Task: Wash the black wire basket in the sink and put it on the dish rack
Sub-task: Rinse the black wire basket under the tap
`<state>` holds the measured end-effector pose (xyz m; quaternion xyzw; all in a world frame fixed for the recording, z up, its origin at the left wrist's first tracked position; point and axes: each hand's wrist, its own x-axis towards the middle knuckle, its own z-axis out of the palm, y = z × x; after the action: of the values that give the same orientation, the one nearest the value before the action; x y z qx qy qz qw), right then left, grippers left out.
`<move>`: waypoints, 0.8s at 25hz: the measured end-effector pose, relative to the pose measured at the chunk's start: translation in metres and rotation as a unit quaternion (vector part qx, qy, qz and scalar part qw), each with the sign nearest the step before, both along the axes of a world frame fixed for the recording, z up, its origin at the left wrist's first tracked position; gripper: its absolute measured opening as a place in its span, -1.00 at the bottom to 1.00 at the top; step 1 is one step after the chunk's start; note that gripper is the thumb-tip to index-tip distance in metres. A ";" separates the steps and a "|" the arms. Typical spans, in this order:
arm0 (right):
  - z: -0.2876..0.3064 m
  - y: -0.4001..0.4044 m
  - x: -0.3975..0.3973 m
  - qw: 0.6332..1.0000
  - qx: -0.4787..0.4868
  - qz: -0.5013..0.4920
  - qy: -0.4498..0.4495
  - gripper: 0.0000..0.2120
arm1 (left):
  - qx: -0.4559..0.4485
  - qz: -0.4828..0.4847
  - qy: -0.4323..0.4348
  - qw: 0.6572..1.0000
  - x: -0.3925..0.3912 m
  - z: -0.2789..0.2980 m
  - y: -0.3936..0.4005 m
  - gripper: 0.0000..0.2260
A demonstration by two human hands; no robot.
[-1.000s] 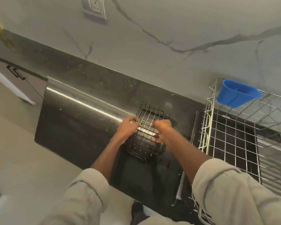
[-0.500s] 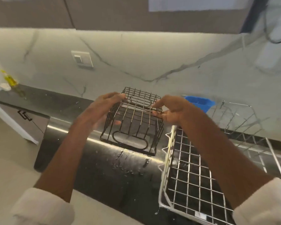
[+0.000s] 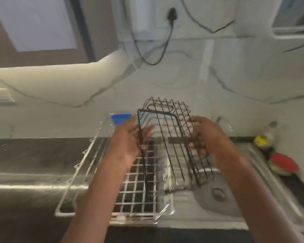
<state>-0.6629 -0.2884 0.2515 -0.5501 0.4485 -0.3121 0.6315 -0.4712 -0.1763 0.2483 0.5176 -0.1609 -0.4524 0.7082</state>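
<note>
I hold the black wire basket [image 3: 172,135] tilted in the air, over the spot where the silver dish rack [image 3: 130,217] meets the steel sink [image 3: 223,209]. My left hand [image 3: 128,144] grips its left rim. On the other side, my right hand [image 3: 209,137] has its fingers curled through the wires. The basket's open side faces left and down, and it touches neither the rack nor the sink. The picture is blurred by motion.
A blue plastic cup [image 3: 120,118] hangs on the rack's far left corner. Behind the sink are a tap [image 3: 223,122], a yellow-capped bottle [image 3: 261,140] and a red and green sponge [image 3: 282,164]. Dark countertop [image 3: 25,155] lies to the left. Black cables [image 3: 158,50] hang on the wall.
Both hands lifted the basket from the dark counter on the left and carried it right, past the dish rack's left edge, to above the rack and sink. The view swung right.
</note>
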 end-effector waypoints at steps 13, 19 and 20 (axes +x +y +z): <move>-0.140 -0.106 -0.168 0.941 -0.089 -0.302 0.121 -0.42 | -0.021 -0.021 -0.017 0.999 -0.204 -0.152 -0.195 -0.82; -0.202 -0.163 -0.162 0.948 0.137 -0.286 0.039 -0.61 | -0.010 -0.032 -0.082 0.996 -0.191 -0.226 -0.254 -0.85; -0.205 -0.173 -0.161 0.950 0.171 -0.261 0.007 -0.50 | -0.013 -0.050 -0.101 0.994 -0.190 -0.231 -0.259 -0.85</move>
<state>-0.8240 -0.4616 0.0466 -0.2994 0.6279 -0.3805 0.6093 -0.6615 -0.4350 0.0170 0.5425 -0.2632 -0.4302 0.6719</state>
